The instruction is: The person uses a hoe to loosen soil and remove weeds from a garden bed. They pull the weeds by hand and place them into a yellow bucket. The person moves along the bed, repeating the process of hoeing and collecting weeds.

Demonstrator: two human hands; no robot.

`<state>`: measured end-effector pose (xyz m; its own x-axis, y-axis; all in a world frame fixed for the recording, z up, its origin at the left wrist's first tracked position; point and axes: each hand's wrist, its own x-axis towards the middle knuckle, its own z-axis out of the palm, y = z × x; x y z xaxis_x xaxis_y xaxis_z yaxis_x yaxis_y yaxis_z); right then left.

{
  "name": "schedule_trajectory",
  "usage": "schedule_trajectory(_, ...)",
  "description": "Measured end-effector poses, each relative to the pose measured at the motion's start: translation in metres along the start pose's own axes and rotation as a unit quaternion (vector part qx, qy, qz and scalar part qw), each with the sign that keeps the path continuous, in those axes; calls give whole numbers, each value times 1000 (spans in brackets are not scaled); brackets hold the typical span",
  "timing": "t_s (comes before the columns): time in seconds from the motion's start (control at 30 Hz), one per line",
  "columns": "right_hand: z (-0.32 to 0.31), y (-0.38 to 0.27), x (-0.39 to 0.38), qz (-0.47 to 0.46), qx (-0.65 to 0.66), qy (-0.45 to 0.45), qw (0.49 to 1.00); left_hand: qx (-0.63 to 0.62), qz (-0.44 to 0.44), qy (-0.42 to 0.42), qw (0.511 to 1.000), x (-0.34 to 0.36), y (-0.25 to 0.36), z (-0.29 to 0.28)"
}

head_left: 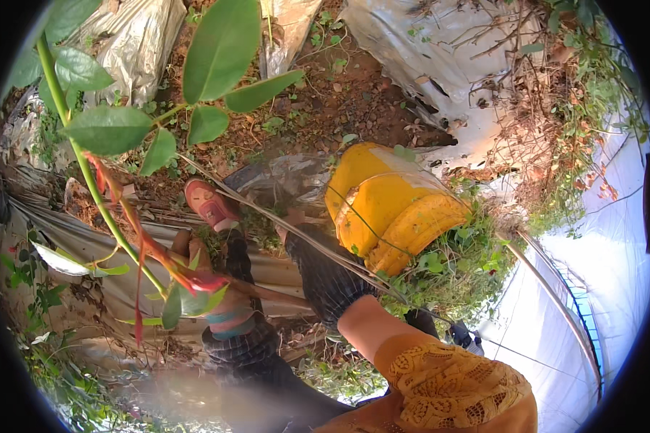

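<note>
My left hand [198, 254] reaches up at left of centre, past a dark sleeve and a teal-striped cuff. A rose stem [96, 180] with green leaves and red young shoots hangs in front of it. Two fingers show in part; their grip is hidden. A brown stick [278, 294] passes beside this wrist. My right forearm [368, 325], in an orange lace sleeve and a dark striped oversleeve, stretches toward the centre. Only a little of my right hand [291, 219] shows beyond the oversleeve, its fingers obscured. Thin dry stems [296, 229] cross there. Right of it lies a tilted yellow plastic container [386, 198].
Silvery plastic sheeting [451, 54] covers ground at the top, around reddish soil [354, 101]. A red shoe [211, 204] stands near my left hand. Weeds [448, 270] grow beside the container. A white sheet [588, 238] with a curved pole [563, 310] borders the right side.
</note>
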<state>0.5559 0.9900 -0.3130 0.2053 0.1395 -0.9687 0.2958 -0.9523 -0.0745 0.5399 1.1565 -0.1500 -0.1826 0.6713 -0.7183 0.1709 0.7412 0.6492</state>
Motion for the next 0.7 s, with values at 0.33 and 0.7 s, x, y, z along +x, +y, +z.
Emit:
schedule_trajectory(0.33, -163, -45, -243, -200, -42, -37, 978, -117, -24, -18, 993, -12, 34, -85)
schedule_trajectory(0.7, -176, 260, -389, 65, 259, 227, 937, -5, -41, -47, 998, -161, 73, -87)
